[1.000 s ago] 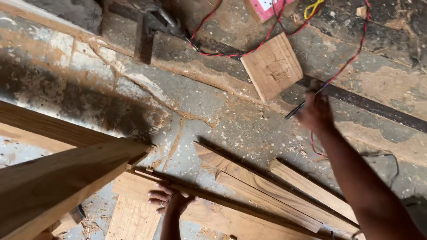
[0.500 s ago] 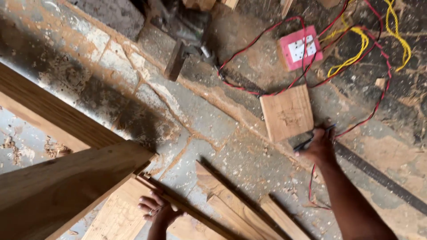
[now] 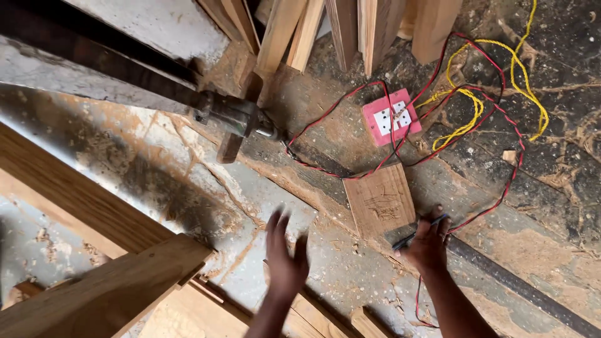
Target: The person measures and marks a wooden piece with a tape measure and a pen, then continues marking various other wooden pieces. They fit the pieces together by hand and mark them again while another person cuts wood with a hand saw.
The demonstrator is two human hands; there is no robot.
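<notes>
My right hand [image 3: 427,245] rests on the dusty floor, closed on a thin dark pencil-like tool [image 3: 418,231], just below a square wooden block [image 3: 380,200]. My left hand [image 3: 285,263] is lifted above the floor with its fingers spread and holds nothing; it looks blurred. Pale wooden strips [image 3: 325,313] lie under and beside my left wrist. A thick timber beam [image 3: 106,291] crosses the lower left.
A pink socket board [image 3: 388,117] with red-black wires [image 3: 325,166] and a yellow wire [image 3: 501,75] lies beyond the block. Upright wooden boards [image 3: 350,25] stand at the top. A dark machine part [image 3: 235,119] sits at the upper left. A dark flat bar [image 3: 519,285] runs diagonally at the right.
The view has tilted forward, which brings the socket board and standing boards into sight. My left hand has come off the wooden strips and risen with fingers spread. My right hand stays by the block.
</notes>
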